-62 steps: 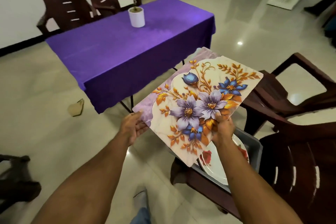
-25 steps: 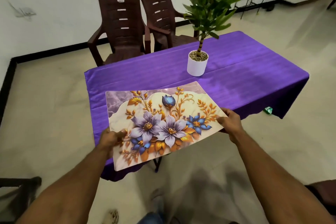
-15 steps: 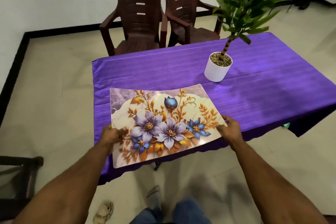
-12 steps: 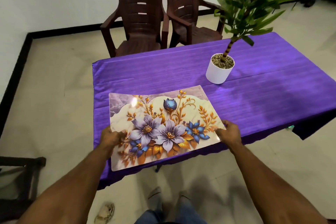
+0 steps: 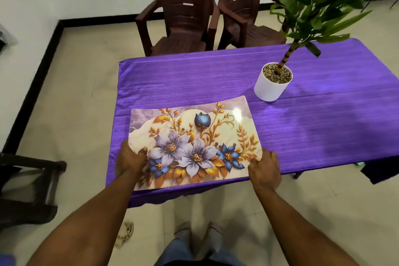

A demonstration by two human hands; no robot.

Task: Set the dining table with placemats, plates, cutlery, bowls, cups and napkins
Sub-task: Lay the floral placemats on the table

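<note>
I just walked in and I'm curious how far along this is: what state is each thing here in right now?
Floral placemat: flat on the table's near left end, gripped at both near corners.
Left hand: grips the placemat.
Right hand: grips the placemat.
Purple tablecloth: spread over the table.
Potted plant: upright beyond the placemat.
Two brown chairs: unoccupied, behind the table.

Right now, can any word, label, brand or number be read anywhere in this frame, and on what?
None can be read.
Floral placemat: printed flowers and leaves only, no lettering.
White plant pot: plain.
Purple tablecloth: plain.
Brown chairs: no legible marks.
</note>
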